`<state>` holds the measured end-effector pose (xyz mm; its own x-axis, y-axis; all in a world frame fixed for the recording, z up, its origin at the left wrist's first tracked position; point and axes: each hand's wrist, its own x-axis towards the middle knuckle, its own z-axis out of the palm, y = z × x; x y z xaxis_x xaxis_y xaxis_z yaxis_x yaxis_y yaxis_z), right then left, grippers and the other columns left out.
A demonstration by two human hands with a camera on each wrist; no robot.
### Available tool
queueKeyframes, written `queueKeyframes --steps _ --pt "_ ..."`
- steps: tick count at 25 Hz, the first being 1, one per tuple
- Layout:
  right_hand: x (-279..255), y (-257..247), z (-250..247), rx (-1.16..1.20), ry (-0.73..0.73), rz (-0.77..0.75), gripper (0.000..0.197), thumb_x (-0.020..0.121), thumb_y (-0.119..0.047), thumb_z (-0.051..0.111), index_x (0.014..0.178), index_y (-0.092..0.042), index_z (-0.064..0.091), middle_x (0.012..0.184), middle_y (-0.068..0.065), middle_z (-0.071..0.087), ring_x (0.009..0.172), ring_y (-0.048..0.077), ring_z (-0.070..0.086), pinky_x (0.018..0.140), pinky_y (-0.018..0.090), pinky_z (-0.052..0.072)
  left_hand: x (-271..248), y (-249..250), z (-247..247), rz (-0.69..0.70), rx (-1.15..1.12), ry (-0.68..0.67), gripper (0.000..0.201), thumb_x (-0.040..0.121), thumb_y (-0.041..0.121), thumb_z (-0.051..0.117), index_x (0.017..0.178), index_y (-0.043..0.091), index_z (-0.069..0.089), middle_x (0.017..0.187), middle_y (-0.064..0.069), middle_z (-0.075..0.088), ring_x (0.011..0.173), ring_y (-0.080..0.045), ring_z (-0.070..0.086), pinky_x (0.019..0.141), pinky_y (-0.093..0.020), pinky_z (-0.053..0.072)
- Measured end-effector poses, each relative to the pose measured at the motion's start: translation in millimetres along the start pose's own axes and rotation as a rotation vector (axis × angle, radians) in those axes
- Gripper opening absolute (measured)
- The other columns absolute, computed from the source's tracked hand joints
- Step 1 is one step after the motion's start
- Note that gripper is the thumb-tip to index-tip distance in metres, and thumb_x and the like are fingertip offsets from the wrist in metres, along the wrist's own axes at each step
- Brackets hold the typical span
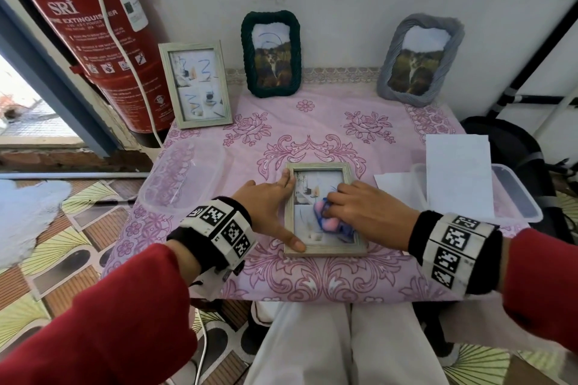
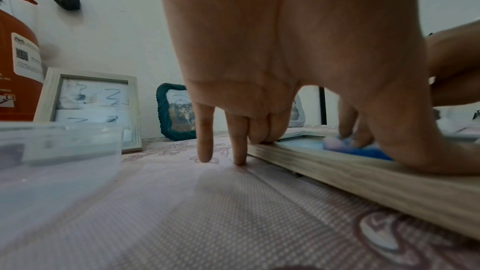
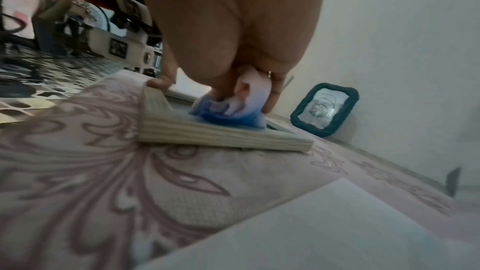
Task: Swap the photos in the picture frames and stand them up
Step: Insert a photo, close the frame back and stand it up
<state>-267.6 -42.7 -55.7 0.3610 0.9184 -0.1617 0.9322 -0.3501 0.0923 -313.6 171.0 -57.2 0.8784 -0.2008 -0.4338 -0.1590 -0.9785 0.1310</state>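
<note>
A small table [image 1: 328, 284] covered with a pink patterned cloth stands against a white wall, with a red fire extinguisher [image 1: 93, 40] at its left. Three frames stand upright at the back: a pale wooden one [image 1: 195, 84] at left, a dark green corded one [image 1: 270, 53] in the middle and a grey corded one [image 1: 419, 59] at right. Clear plastic tubs [image 1: 181, 178] sit at both sides; white paper [image 1: 458, 175] lies at right.

A fourth wooden frame [image 1: 322, 251] lies flat, glass up, at the table centre. This position likely gives a stable surface for wiping.

The left hand [image 1: 269, 206] is spread open, fingers straight. The thumb presses the near left corner of the frame and two fingertips press its far left edge; the remaining fingers touch the cloth beside it. It appears to act as a clamp against sliding.

The right hand [image 1: 366, 208] has its fingers curled around a bunched blue and pink rag [image 1: 331, 222], pressing it onto the glass.
</note>
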Motion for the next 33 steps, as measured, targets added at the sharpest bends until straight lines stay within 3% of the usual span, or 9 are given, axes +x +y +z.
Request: queueKeyframes --steps 6,9,13,19,21,25,29,30,33 --pt "41 8 0 0.074 0.017 0.171 0.029 0.091 -0.011 0.043 0.116 -0.015 0.055 0.115 0.002 0.051 0.11 0.02 0.044 0.091 0.029 0.03 4 -2 2 0.018 -0.028 0.026 0.133 0.052 0.081 0.064 0.149 0.017 -0.001 0.159 0.0 0.002 0.13 -0.018 0.042 0.108 -0.042 0.029" --pt "48 -3 2 0.181 0.045 0.104 0.023 0.088 -0.015 0.049 0.108 -0.014 0.061 0.109 0.002 0.053 0.104 0.02 0.046 0.084 0.029 0.032 5 -2 3 0.019 -0.016 0.034 0.136 0.05 0.082 0.064 0.149 0.016 -0.002 0.159 -0.001 0.001 0.13 -0.019 0.042 0.107 -0.042 0.03" --pt "36 -21 7 0.209 0.057 0.021 0.022 0.089 -0.017 0.051 0.108 -0.015 0.06 0.108 0.0 0.051 0.104 0.019 0.042 0.074 0.024 0.018 3 -1 3 0.013 -0.009 0.023 0.137 0.052 0.081 0.063 0.149 0.015 -0.006 0.159 0.001 -0.008 0.135 -0.016 0.037 0.109 -0.044 0.029" --pt "-1 -23 0 0.11 0.016 -0.027 0.035 0.097 -0.028 0.026 0.108 -0.018 0.058 0.107 0.001 0.055 0.102 0.021 0.048 0.086 0.031 0.032 0 0 0 -0.01 0.029 -0.01 0.133 0.055 0.082 0.059 0.149 0.015 -0.008 0.158 0.001 -0.01 0.136 -0.015 0.036 0.112 -0.044 0.025" --pt "-12 -16 -5 -0.046 0.022 -0.039 0.045 0.091 -0.027 0.018 0.096 -0.021 0.062 0.096 -0.001 0.06 0.092 0.02 0.056 0.079 0.032 0.043 -1 1 0 -0.008 0.035 -0.014 0.132 0.056 0.082 0.059 0.149 0.016 -0.009 0.158 0.001 -0.011 0.136 -0.015 0.036 0.112 -0.044 0.024" --pt "-9 -10 -18 -0.246 0.006 0.07 0.032 0.083 -0.024 0.036 0.069 -0.027 0.064 0.07 -0.008 0.062 0.07 0.014 0.061 0.062 0.024 0.048 -1 0 -1 -0.005 0.019 -0.007 0.131 0.057 0.081 0.06 0.149 0.017 -0.007 0.158 0.001 -0.01 0.133 -0.015 0.038 0.112 -0.042 0.024" --pt "13 4 -17 -0.153 -0.065 0.187 0.068 0.073 -0.021 -0.004 0.101 -0.015 0.058 0.107 0.003 0.056 0.107 0.025 0.049 0.089 0.036 0.037 -1 -1 2 0.0 -0.011 -0.001 0.132 0.056 0.081 0.061 0.149 0.018 -0.009 0.158 0.002 -0.01 0.131 -0.016 0.041 0.111 -0.041 0.025" --pt "21 10 -16 -0.116 -0.095 0.214 0.064 0.076 -0.021 -0.001 0.105 -0.014 0.056 0.113 0.005 0.053 0.111 0.025 0.044 0.091 0.036 0.033 1 -1 2 0.001 -0.011 -0.001 0.132 0.055 0.081 0.061 0.149 0.019 -0.009 0.158 0.002 -0.01 0.131 -0.017 0.041 0.111 -0.042 0.025" --pt "43 8 -17 -0.001 -0.084 0.255 0.028 0.09 -0.017 0.034 0.102 -0.009 0.059 0.113 0.008 0.053 0.109 0.024 0.044 0.087 0.035 0.033 4 -1 1 -0.009 -0.005 -0.001 0.135 0.052 0.083 0.061 0.149 0.017 -0.006 0.159 0.0 -0.008 0.129 -0.019 0.043 0.11 -0.042 0.028"
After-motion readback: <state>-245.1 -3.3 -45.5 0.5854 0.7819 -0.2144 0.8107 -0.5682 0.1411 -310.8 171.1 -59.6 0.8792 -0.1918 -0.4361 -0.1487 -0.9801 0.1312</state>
